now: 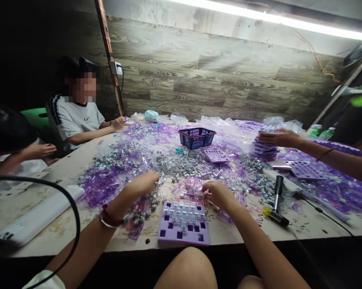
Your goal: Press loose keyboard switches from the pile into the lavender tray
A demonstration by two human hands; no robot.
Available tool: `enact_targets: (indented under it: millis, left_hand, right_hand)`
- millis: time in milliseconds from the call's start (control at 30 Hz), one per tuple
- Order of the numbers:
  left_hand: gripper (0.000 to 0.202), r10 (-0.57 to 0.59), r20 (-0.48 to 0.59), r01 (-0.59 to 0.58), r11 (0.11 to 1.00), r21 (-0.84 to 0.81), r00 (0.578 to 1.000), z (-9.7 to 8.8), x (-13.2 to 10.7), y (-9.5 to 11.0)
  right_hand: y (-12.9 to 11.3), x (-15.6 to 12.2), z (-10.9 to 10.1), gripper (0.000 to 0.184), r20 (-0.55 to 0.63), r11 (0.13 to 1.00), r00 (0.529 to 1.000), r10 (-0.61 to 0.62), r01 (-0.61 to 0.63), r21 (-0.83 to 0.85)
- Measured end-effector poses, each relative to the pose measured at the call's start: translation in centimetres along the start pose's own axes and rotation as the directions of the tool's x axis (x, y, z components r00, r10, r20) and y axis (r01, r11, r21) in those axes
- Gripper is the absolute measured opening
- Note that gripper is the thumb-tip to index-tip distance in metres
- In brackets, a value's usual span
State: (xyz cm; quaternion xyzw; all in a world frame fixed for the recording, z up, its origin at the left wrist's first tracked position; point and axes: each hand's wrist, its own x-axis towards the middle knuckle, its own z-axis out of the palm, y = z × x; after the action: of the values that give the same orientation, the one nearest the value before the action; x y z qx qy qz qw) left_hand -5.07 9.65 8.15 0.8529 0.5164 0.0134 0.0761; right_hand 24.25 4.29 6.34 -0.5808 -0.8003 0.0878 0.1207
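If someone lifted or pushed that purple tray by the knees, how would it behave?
The purple tray would probably stay stiff, as it looks like a thick, flat slab. Pushed, it likely slides rather than tips, lying flat and low. Tilting might spill the clear pieces sitting in it.

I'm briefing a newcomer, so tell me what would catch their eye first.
Probably the spread of small purple and white parts across the table, with a dark blue basket standing amid it. Next, the lilac tray at the near edge, partly filled with clear pieces. Last, the bright tube light overhead.
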Motion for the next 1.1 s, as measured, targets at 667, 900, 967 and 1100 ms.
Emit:
enact_targets:
  millis: [667,900,967,1100]
  left_hand:
    - [0.004,0.063,-0.073,-0.079,0.968,-0.240,0.995,1.4,2.5,0.3]
    - [0.022,0.153,-0.043,-0.143,0.739,-0.658,0.987,-0.5,0.9,4.0]
    - [0.025,0.189,-0.027,-0.143,0.636,-0.758,0.982,-0.6,0.4,5.6]
    - [0.027,0.240,-0.041,-0.148,0.452,-0.880,0.970,0.3,-0.4,7.9]
  right_hand:
    - [-2.2,-5.5,-3.7,0.018,-0.384,0.878,0.922,-0.044,0.219,0.426]
    - [-5.6,-10.2,-3.3,0.008,-0.207,0.743,0.977,0.045,0.106,0.661]
    - [-5.3,-10.3,-2.3,0.008,-0.152,0.768,0.986,0.075,0.040,0.639]
    - [-4.7,-10.2,-0.3,0.006,-0.084,0.840,0.990,0.117,-0.054,0.540]
